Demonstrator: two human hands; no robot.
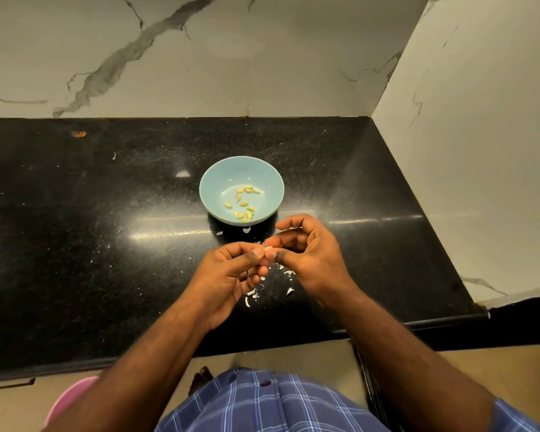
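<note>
A light blue bowl stands on the black counter and holds several small yellow kernels. Just in front of the bowl, above the counter, my left hand and my right hand meet. Between their fingertips they pinch one small pale seed. The thumbs and forefingers of both hands are curled round it. White husk scraps lie on the counter under the hands.
Marble walls rise behind the counter and on its right side. An orange speck lies at the far left. The counter's front edge runs just before my checked shirt. A pink object shows at the lower left.
</note>
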